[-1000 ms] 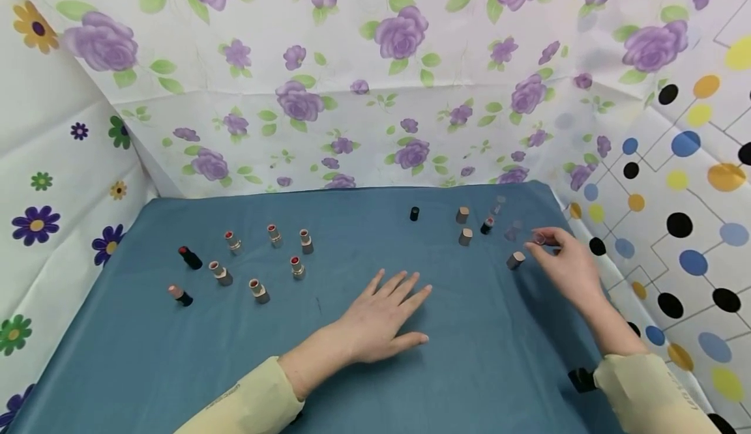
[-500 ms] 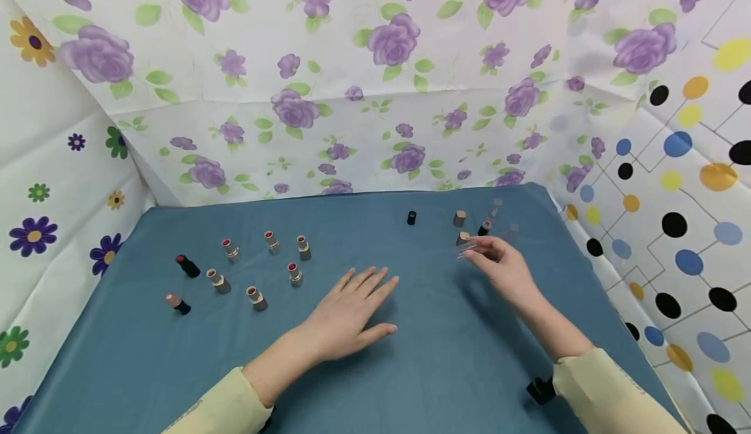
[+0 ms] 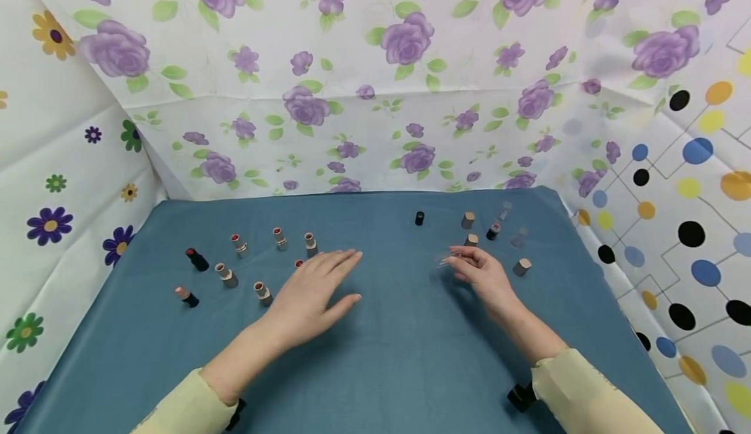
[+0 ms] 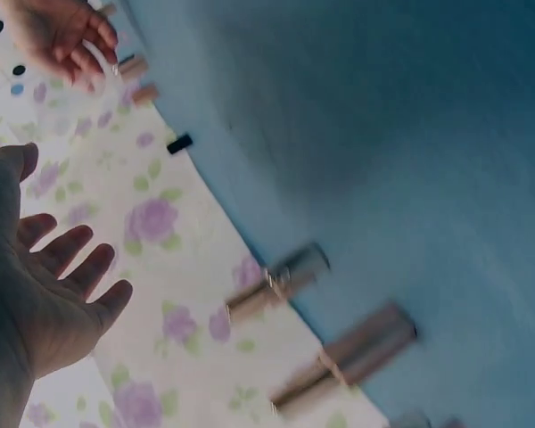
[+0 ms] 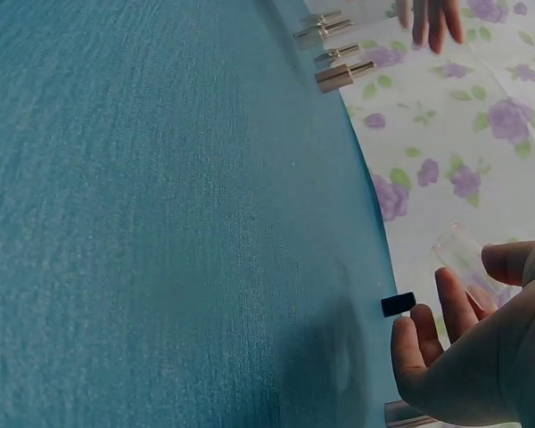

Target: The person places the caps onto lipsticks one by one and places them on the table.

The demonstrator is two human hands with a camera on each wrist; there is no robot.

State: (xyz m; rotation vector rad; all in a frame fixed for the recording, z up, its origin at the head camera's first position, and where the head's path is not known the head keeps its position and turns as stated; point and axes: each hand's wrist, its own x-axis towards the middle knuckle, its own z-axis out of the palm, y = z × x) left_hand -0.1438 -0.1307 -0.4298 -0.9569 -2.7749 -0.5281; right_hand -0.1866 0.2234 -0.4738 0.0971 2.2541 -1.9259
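Pinched in right hand point(image 3: 484, 281), right of centre: clear tubular plastic cap point(image 5: 461, 254). Left of centre: left hand point(image 3: 308, 297), fingers extended. Between: fine-textured blue cloth point(image 3: 390, 356), reaching lower edge.

Left hand point(image 3: 304, 298) is just hanging in the air, fingers pretty much straight, thumb sticking out. Right hand point(image 3: 485, 281) has its thumb and fingers bent into a pinch. Both forearms point(image 3: 528, 331) angle inward.

This is a small staged nook: a blue-covered tabletop point(image 3: 399, 349) enclosed by patterned sheets, with a purple-rose sheet point(image 3: 364, 134) behind, a daisy sheet point(image 3: 70, 111) left, a dotted sheet point(image 3: 669, 216) right. The wider room cannot be told.
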